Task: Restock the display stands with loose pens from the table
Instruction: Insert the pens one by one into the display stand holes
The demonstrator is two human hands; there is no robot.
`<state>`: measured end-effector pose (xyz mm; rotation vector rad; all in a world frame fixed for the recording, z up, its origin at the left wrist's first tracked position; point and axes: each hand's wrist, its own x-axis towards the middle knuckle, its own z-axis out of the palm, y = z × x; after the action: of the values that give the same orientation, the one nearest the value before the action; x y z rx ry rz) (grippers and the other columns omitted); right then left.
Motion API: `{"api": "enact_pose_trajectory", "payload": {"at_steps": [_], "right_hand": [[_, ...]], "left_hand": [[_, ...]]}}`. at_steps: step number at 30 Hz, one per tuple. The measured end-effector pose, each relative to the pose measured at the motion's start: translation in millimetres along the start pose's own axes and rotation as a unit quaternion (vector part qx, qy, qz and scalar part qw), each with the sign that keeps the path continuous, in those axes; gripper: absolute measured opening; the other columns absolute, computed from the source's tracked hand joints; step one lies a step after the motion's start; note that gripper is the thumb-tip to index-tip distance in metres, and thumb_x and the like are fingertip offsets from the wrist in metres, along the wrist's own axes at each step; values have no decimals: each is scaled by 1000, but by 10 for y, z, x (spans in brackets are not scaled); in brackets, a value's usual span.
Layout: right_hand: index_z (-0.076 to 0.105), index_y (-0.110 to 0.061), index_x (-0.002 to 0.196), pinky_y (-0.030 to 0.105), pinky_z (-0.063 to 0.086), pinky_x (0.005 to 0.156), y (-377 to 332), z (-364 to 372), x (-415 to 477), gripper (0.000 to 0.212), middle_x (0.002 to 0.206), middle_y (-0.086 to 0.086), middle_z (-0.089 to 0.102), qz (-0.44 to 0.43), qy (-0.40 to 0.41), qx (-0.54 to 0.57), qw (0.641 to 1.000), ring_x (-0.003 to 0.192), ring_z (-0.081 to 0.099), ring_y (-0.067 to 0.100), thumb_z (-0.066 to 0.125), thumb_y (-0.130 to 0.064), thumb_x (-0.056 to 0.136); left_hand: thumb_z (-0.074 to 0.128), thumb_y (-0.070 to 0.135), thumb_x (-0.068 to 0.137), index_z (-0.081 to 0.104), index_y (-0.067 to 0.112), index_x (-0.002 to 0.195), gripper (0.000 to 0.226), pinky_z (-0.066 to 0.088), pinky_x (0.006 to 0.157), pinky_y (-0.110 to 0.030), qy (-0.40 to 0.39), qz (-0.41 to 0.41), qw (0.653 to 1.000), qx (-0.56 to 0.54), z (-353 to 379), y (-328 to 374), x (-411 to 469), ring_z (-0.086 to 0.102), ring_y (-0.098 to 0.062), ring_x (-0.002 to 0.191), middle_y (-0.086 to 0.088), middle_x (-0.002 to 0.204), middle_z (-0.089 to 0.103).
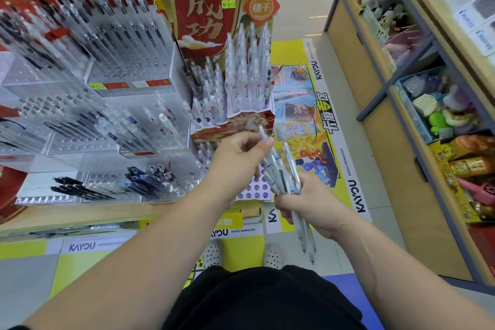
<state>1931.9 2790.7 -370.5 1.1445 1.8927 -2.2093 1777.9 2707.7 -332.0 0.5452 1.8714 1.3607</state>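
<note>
Shop aisle, yellow printed floor; a stationery counter fills 9 to 12 o'clock. At centre I see the bundle of clear plastic pens with white clips (281, 171), fanned up toward 11 o'clock, with the tips hanging below the fist. The right hand (308, 202) is wrapped tight round the bundle's lower half. The left hand (238, 158) pinches the top end of a single clear pen (265, 136) between thumb and fingers, at the bundle's 11 o'clock edge.

Handling estimate: each pen is light, rigid and smooth, so it is likely to slide lengthwise out of a loose fist. Take one pen by the upper barrel near the clip, with the bundle squeezed firmly.

Just beyond, at 12 o'clock, is the red-and-white cardboard display stand (241, 122), partly filled. Its white perforated lower tier (253, 191) shows open holes. Clear acrylic pen racks (128, 80) sit at 10 o'clock, and a wooden shelf unit (345, 43) at 2 o'clock.
</note>
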Motion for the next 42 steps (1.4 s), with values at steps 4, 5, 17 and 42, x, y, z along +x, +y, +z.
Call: {"api": "enact_pose_trajectory", "payload": {"at_steps": [4,5,17,42], "right_hand": [[62,-10,92,35,48,57,81,-38,-13,19,60,5,63,-3,19,-62,998,56,60,20,67,3,80],[62,-11,91,34,48,56,96,-55,-21,19,60,4,63,-3,24,-60,998,55,60,19,67,4,80],[62,-13,91,37,47,59,205,-163,-11,17,62,1,63,12,54,-58,997,57,60,19,69,-1,82],[62,-8,101,37,43,59,286,58,251,19,62,8,61,40,24,-105,993,57,54,21,65,1,85]], "left_hand": [[72,22,94,71,26,78,16,41,53,-29,53,13,998,-27,93,-54,76,50,-18,57,6,60,55],[73,21,94,73,26,79,15,42,53,-29,55,6,998,-32,105,-56,85,51,-17,57,5,60,57],[71,7,93,76,16,98,11,59,69,-32,87,-3,993,-75,-14,-48,15,66,-14,67,-4,84,73],[63,14,99,63,34,99,20,50,68,-17,116,86,965,218,-1163,-678,-291,66,1,75,10,81,72]]}}
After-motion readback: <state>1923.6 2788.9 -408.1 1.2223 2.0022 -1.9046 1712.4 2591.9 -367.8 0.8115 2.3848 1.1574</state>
